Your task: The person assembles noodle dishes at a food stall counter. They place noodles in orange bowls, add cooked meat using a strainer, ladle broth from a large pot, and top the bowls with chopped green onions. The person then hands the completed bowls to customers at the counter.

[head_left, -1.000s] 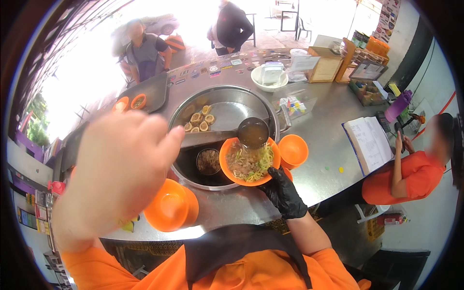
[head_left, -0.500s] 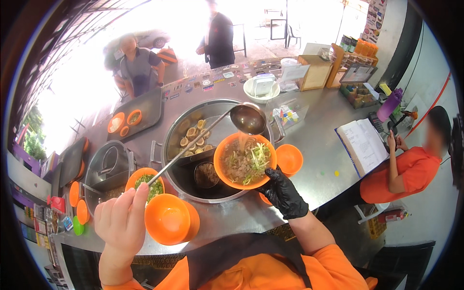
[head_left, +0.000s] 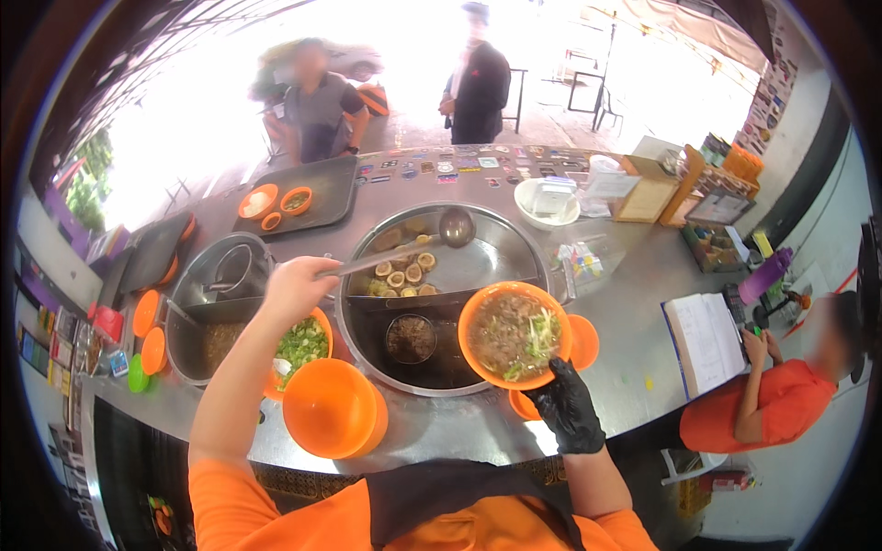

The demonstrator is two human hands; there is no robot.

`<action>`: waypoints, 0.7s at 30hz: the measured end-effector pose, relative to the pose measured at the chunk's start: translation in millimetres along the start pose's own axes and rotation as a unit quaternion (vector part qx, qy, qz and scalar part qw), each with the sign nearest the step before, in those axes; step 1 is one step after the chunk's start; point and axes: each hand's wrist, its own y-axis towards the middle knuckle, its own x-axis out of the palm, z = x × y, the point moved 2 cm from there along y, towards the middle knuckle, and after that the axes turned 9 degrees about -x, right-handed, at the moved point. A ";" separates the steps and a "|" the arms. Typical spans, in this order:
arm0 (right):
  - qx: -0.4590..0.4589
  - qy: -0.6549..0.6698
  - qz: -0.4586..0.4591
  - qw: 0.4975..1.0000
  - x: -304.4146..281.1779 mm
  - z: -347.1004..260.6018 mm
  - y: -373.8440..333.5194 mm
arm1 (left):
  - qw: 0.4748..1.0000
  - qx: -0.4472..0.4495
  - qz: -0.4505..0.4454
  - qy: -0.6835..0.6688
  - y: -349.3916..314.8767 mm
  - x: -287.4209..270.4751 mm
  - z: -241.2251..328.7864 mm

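L hand [head_left: 299,286] round ladle [head_left: 457,228], now over pot [head_left: 494,250] vs soup bowl [head_left: 479,370] b4; bowl in R hand [head_left: 567,409]

metal counter [head_left: 634,321] | on it: divided pot [head_left: 496,257] | dark tray [head_left: 333,195] | open book [head_left: 706,344] | stacked bowls [head_left: 326,406]

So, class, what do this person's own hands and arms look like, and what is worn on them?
The left hand is bare. The right hand wears a wrinkled black glove. Both sleeves are orange, leaving the forearms uncovered.

A metal ladle [head_left: 457,228] hangs beyond the soup-filled orange bowl [head_left: 463,338].
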 end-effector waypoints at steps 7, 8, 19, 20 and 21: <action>0.011 0.005 0.026 1.000 -7.2 -5.8 -9.0 | 0.984 -0.020 -0.173 0.038 68.9 95.0 -77.6; 0.014 0.004 0.021 1.000 -9.1 -6.3 -8.9 | 0.985 -0.014 -0.155 0.072 70.4 102.3 -82.4; 0.005 -0.016 0.027 1.000 2.6 29.1 -10.2 | 0.965 0.165 -0.109 0.170 60.2 101.3 -95.3; 0.003 -0.014 0.032 0.999 6.7 34.6 -13.4 | 0.973 0.137 -0.089 0.163 56.9 86.9 -101.7; 0.008 -0.015 0.035 0.999 11.7 40.4 -16.5 | 0.977 0.128 -0.089 0.146 51.1 71.9 -108.5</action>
